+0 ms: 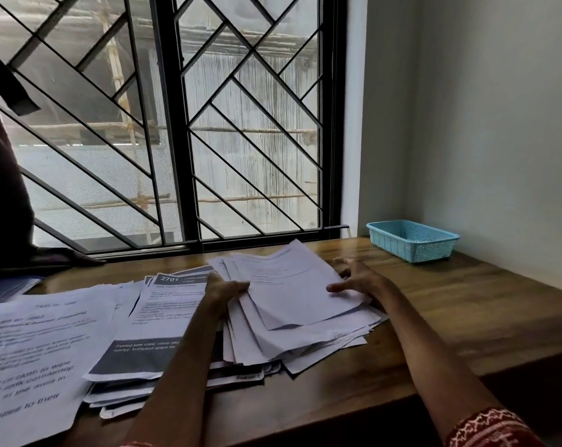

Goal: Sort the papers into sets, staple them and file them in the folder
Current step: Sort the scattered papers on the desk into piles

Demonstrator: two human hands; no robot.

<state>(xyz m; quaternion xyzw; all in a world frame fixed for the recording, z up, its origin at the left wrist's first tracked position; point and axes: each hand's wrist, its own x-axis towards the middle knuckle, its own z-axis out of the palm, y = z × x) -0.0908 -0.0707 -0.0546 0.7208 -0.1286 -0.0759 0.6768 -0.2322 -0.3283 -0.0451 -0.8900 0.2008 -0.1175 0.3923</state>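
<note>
Both hands, left (223, 293) and right (358, 280), are gripping the edges of a skewed stack (292, 304) lying mid-tabletop (450, 301), and loose lower sheets are risking sliding into the neighbouring pile (163, 317), mixing sets.

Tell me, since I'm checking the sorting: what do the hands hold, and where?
Both hands grip the loose paper stack: left hand at its left edge, right hand at its right edge.
</note>
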